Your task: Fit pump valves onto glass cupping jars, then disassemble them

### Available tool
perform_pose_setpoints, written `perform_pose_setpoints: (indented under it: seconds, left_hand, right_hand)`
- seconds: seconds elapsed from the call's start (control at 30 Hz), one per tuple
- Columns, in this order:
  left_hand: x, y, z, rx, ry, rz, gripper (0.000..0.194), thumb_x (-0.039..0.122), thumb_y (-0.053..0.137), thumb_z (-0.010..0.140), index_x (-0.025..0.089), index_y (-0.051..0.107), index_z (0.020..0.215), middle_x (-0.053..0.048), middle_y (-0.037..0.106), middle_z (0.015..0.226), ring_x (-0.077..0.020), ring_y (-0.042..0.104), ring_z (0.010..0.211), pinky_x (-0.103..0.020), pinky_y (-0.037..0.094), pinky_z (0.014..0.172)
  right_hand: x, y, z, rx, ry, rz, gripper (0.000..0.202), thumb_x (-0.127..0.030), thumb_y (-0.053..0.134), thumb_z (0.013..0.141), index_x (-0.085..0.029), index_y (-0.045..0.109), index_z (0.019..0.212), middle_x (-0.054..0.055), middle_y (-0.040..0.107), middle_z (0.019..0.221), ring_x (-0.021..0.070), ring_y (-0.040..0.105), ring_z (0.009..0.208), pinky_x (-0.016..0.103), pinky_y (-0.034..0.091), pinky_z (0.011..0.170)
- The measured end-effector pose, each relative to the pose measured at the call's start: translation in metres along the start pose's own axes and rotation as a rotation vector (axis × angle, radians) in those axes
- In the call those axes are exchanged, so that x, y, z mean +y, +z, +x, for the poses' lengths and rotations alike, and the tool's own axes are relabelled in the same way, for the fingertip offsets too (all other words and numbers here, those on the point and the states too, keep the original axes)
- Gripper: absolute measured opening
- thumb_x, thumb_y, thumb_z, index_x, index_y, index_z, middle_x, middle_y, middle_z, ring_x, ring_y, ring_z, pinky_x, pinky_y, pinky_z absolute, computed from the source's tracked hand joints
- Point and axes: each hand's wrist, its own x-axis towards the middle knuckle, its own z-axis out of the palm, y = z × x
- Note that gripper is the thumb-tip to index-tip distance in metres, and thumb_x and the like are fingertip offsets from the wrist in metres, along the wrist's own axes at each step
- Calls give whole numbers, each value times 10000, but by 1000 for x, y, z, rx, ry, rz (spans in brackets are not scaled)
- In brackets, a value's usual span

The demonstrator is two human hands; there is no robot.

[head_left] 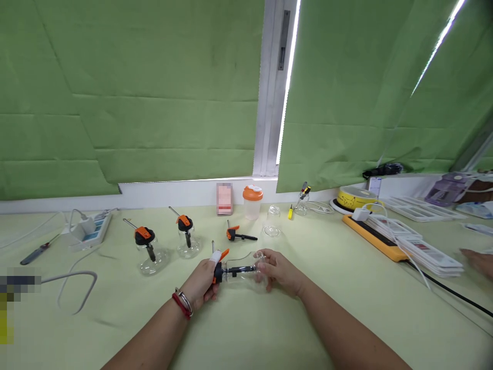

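Observation:
Low over the table, a clear glass bottle [246, 276] is tilted onto its side, its base towards the right. My left hand [202, 282] is closed round the black and orange pump cap [218, 272] at the neck, and a dark tube runs from the cap into the glass. At the other end, my right hand [281, 272] wraps the base. Just beyond lies a loose pump cap [239, 234] with its black tube, beside an upside-down glass bottle [272, 222]. Two capped glass bottles, a nearer one [153, 259] and a farther one [188, 244], stand upright on the left.
An orange-lidded cup [252, 203] and a pink phone-like item [224, 199] stand by the wall. To the left are a screwdriver [36, 253] and a white power strip [100, 230]. An orange power strip [373, 239] and stacked white panels [431, 257] are right, near another person's hand [477, 262].

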Motion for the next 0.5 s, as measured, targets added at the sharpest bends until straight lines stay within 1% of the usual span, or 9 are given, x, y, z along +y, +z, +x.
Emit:
perform_pose_setpoints:
  seconds: [0.1,0.23,0.33,0.5]
  left_hand:
    - [0,1,0,-10,-13,5,559,723,303,767,205,431,600,42,441,325,-59,247,223,-210,317,314]
    - [-2,0,2,-23,-23,3,560,728,298,763,204,435,620,42,453,338,-62,257,224,-218,332,322]
    - [-3,0,3,-23,-24,0,560,730,306,757,200,453,653,45,455,346,-70,279,232,-218,330,320]
    - [-2,0,2,-3,-20,-4,558,708,317,766,182,503,748,61,438,356,-75,293,239,-214,320,320]
  right_hand:
    - [-1,3,0,25,46,-18,492,-582,569,760,-175,514,1030,27,597,751,135,596,544,195,423,370]
    - [-1,5,0,58,92,-29,541,-646,492,773,-163,526,1014,24,598,731,103,555,463,191,410,356]
    - [-1,5,0,49,91,-27,539,-639,495,778,-161,527,1026,24,595,735,102,545,464,200,412,367]
    - [0,1,-1,15,85,12,561,-635,512,773,-166,531,1081,46,605,805,111,554,521,220,429,410]
